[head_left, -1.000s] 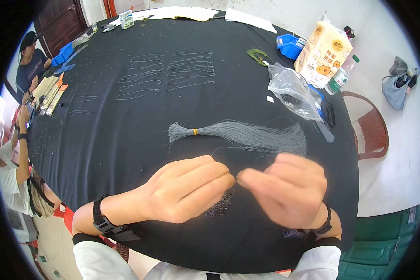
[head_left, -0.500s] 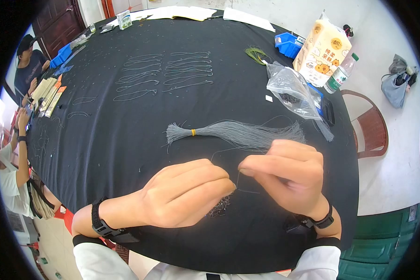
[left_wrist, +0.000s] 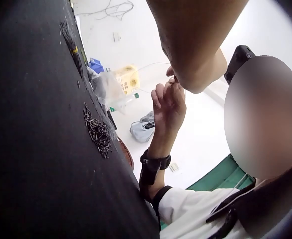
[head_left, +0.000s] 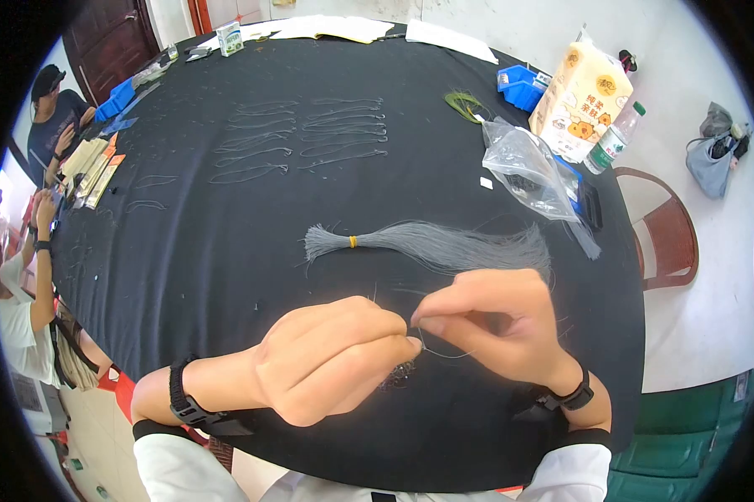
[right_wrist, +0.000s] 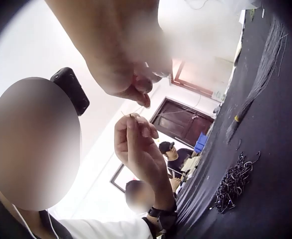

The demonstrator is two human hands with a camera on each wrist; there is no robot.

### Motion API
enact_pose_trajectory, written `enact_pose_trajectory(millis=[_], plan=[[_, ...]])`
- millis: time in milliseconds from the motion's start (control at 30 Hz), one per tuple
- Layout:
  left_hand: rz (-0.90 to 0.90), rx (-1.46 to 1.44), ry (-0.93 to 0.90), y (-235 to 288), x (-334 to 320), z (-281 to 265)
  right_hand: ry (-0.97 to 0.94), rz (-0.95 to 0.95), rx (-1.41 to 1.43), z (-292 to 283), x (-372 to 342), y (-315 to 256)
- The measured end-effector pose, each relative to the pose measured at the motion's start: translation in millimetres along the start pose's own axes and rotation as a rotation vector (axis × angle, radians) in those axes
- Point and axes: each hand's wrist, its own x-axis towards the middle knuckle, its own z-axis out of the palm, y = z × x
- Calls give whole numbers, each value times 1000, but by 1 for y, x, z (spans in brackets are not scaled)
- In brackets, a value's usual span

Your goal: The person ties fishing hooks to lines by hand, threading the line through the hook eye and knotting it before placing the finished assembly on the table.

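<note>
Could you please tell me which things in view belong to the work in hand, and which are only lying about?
Seem to belong to the work:
strand at the fingers
grey bundle
hook pile
loops in two columns

Probably just lying about:
bottle
printed pack
papers
small box

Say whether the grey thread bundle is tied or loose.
Tied near one end: a yellow band circles the bundle there, while its other end fans out.

place: handwork room | signs: black-covered table (head_left: 218, 251), bundled grey strands (head_left: 452, 243), hook pile (right_wrist: 233, 184)
</note>
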Motion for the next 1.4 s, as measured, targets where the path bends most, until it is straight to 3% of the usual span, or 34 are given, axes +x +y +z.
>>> enact_pose_trajectory(millis=[133, 267, 667, 867, 967, 1067, 1200, 1300, 1400], plan=[[21, 11, 105, -1, 2, 5, -86, 19, 94, 7, -2, 1], [-21, 56, 67, 0, 1, 2, -31, -233, -155, 12, 0, -4], [-65, 62, 30, 0, 4, 0, -10, -400, -501, 12, -8, -20], [-65, 53, -21, -3, 3, -3, 5, -428, -542, 12, -10, -25], [-65, 53, -16, -2, 3, -3, 38, -353, -470, 10, -9, -29], [-70, 58, -3, -1, 4, -3, 158, -158, -352, 11, -14, -34], [-72, 71, 17, 1, 3, -1, 222, -120, -407, 16, -13, -32], [-74, 65, 28, 0, 3, -1, 231, -284, -441, 17, -14, -17], [-105, 49, 31, 2, 4, -1, 193, -316, -464, 14, -15, -18]])
